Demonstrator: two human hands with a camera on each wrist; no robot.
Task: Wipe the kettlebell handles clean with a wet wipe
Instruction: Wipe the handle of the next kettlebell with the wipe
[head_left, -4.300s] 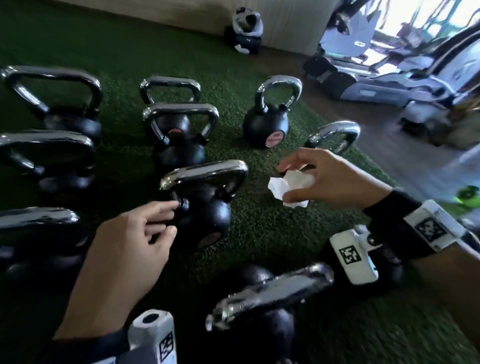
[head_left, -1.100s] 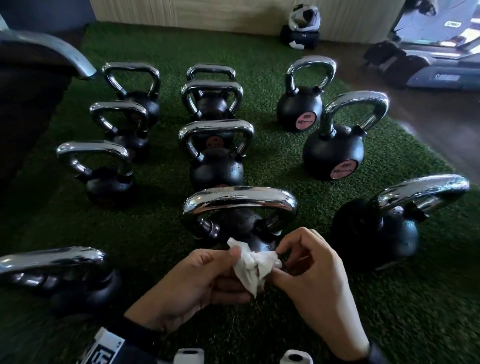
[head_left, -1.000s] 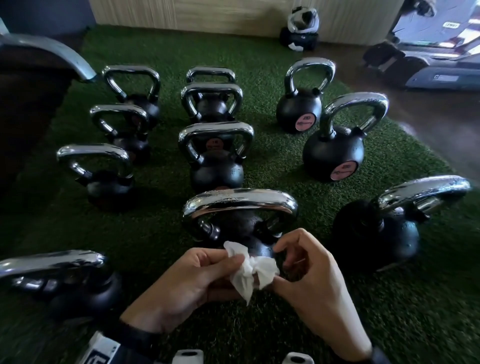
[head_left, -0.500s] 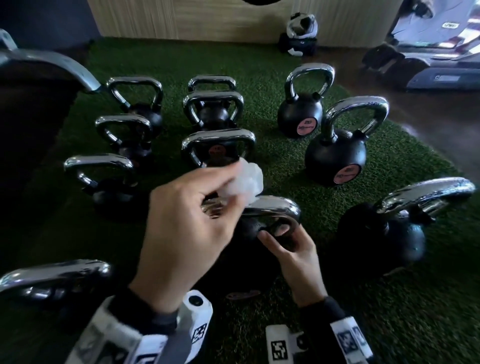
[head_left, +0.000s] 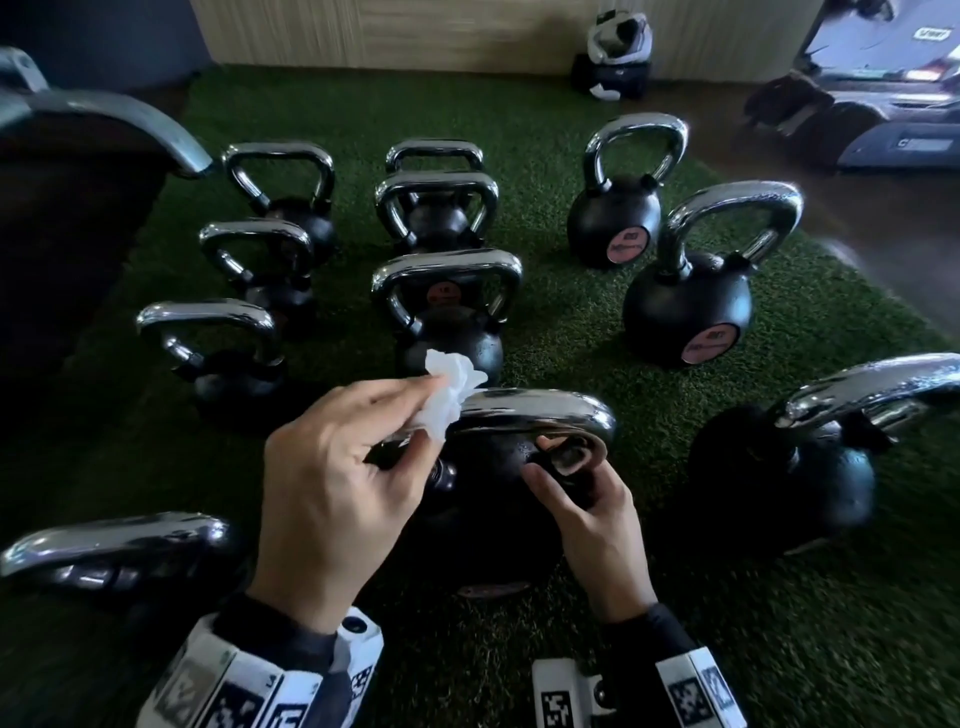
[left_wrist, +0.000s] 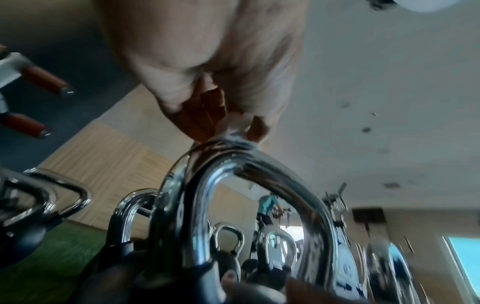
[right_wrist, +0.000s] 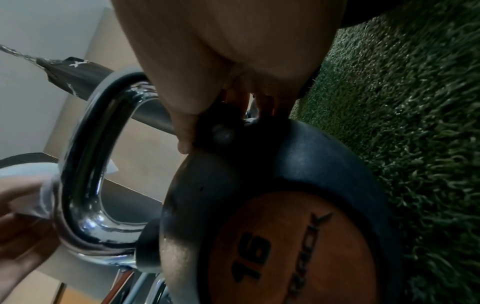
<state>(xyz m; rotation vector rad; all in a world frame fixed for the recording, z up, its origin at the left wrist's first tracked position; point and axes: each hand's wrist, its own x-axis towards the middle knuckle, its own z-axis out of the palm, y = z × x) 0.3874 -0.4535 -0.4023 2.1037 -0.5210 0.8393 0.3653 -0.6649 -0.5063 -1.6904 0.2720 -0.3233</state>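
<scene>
A black kettlebell (head_left: 488, 499) marked 16 (right_wrist: 293, 242) stands nearest me on the turf, its chrome handle (head_left: 540, 410) shining. My left hand (head_left: 337, 467) pinches a crumpled white wet wipe (head_left: 449, 392) and presses it on the handle's left end (left_wrist: 233, 142). My right hand (head_left: 587, 499) grips the kettlebell where the handle's right leg meets the body, thumb and fingers curled round it (right_wrist: 207, 115). The wipe (right_wrist: 33, 189) also shows against the chrome in the right wrist view.
Several more chrome-handled black kettlebells stand in rows on the green turf (head_left: 571, 322), one close at the right (head_left: 789, 467) and one at the near left (head_left: 114, 545). A wooden wall base (head_left: 415, 31) and treadmills (head_left: 883, 104) lie beyond.
The wipe passed from both hands into the left, which rose and brought it down onto the handle's left end. The right hand moved to the handle's right leg and took hold.
</scene>
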